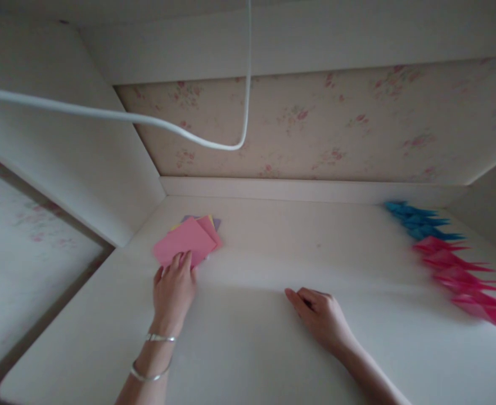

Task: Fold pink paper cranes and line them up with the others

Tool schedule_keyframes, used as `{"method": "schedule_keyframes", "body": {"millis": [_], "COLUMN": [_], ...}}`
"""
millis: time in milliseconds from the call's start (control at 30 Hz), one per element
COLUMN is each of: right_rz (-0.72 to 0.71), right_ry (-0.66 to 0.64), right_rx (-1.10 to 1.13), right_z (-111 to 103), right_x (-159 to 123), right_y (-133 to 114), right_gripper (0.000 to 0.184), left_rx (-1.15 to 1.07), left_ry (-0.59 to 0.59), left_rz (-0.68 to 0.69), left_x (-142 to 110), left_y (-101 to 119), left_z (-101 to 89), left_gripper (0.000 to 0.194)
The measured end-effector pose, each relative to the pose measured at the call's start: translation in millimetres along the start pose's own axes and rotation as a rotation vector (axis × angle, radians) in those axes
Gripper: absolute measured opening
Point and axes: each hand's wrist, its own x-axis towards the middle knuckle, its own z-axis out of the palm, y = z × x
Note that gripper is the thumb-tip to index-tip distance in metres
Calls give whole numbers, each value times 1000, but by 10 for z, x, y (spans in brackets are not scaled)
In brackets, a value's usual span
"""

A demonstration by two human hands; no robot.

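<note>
At the near edge of a sheet of pink paper (185, 239), my left hand (174, 287) has its fingertips on top and its thumb at the right side, closed on the sheet. Beneath it lies a loose stack of coloured paper, with another pink sheet (210, 229) and a purple corner (217, 223) showing, plus slivers of yellow. My right hand (319, 315) rests over the middle of the white desk (248, 349), fingers curled in and nothing visible in them. Two bracelets circle my left wrist.
On the right stand folded blue paper cranes (420, 222) and several pink-red folded cranes (463, 275) in a row. A white cable (147, 119) hangs across the upper view. A white side panel (83, 140) and floral back wall (298, 129) enclose the desk.
</note>
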Motion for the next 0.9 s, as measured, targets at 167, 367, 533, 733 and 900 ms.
{"method": "schedule_keyframes", "body": {"millis": [167,367,533,733,900], "right_rz": [-10,-16,-17,-26,-53], "right_ry": [-13,-19,-37,-62,-51], "right_rx": [-19,2,71,36,1], "right_z": [5,-20,-55,-70,-76], "right_x": [0,-7,-5,-15,-18], "right_y": [-12,-27,-22,-47,-58], "right_gripper": [55,52,43,45,46], "left_rx": [10,-13,9,-6,-19], "left_ry": [43,-1,-5,-50,-59], "left_rz": [49,25,-104,-155,-156], "left_x": [58,97,92,96,105], "left_y": [-46,-33,-23,9,39], "left_z": [13,8,-66,-89,-96], "left_gripper": [40,33,33,35,36]}}
